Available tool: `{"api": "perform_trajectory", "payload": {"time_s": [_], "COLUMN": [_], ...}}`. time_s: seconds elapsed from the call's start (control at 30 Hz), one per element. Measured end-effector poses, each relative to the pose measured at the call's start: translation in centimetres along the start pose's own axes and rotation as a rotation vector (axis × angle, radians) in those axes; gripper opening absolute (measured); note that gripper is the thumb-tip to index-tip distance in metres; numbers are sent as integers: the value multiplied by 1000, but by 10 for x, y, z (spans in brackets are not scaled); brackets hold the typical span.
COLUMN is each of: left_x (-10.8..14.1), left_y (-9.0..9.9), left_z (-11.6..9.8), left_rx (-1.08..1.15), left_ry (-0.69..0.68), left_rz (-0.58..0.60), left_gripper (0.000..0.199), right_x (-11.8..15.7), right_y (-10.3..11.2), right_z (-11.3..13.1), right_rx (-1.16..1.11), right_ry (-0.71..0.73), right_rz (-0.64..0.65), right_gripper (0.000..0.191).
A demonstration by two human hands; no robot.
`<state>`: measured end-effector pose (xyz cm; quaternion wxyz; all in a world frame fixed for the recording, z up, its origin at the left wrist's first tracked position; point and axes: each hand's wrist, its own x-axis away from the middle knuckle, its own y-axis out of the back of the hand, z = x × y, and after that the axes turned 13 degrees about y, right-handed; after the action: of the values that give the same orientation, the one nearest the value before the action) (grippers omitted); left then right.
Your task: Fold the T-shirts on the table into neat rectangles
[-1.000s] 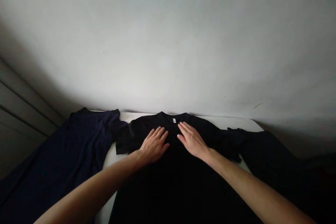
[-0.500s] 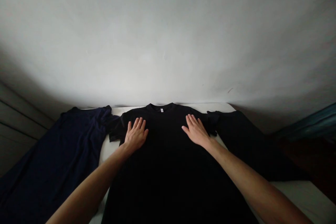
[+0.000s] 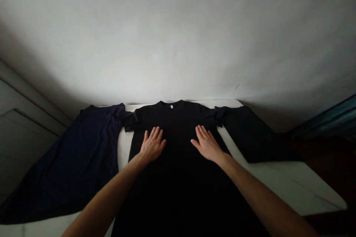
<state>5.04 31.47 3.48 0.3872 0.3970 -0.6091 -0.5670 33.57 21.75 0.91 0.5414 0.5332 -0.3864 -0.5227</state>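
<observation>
A black T-shirt (image 3: 178, 177) lies spread out on a white table (image 3: 294, 185), its collar with a small white label (image 3: 171, 106) toward the wall. My left hand (image 3: 152, 144) rests flat on the left part of the shirt's chest, fingers stretched toward the collar. Opposite it, my right hand (image 3: 206, 143) lies flat on the right part of the chest, thumb apart from the fingers. Neither hand grips the cloth. Both short sleeves reach out sideways and touch the garments on either side.
On the left lies a dark blue garment (image 3: 83, 155), slightly wrinkled. A dark folded garment (image 3: 256, 137) lies on the right. Behind the table rises a pale wall (image 3: 172, 37). Grey panels (image 3: 25, 129) stand at the left, and blue-green fabric (image 3: 330, 118) shows at the right.
Both hands have slid down the shirt, away from the collar, and lie slightly closer together. The view has tilted down, showing more of the table's front.
</observation>
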Motion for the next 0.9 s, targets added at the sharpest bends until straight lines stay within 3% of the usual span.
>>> {"api": "perform_trajectory", "payload": {"time_s": [0.07, 0.13, 0.27, 0.33, 0.47, 0.53, 0.6, 0.73, 0.9], "left_x": [27, 51, 74, 78, 97, 113, 128, 159, 222], "left_y": [-8, -15, -14, -10, -10, -12, -14, -16, -38], "left_z": [-10, 1, 42, 46, 23, 22, 34, 63, 59], "left_rx": [26, 21, -39, -58, -25, -14, -35, -102, -92], "left_ry": [-86, -52, 177, 246, 104, 45, 110, 307, 96], "left_rz": [-10, -36, -49, -42, -22, -9, -20, -74, -188], "left_gripper": [59, 60, 62, 62, 60, 60, 61, 61, 61], "right_x": [22, 53, 107, 120, 139, 160, 188, 236, 267], "right_y": [-7, -10, -3, 4, 6, 1, -5, -16, -30], "right_z": [25, 29, -1, -5, 21, 27, 18, -14, -28], "right_rx": [-20, -5, 105, 151, 89, 57, 77, 178, 107], "right_ry": [98, 100, -126, -205, -49, 18, -22, -205, -15], "right_rz": [-6, -6, -52, -97, -72, -18, -18, -179, -130], "right_gripper": [77, 76, 74, 76, 77, 75, 75, 84, 72]}}
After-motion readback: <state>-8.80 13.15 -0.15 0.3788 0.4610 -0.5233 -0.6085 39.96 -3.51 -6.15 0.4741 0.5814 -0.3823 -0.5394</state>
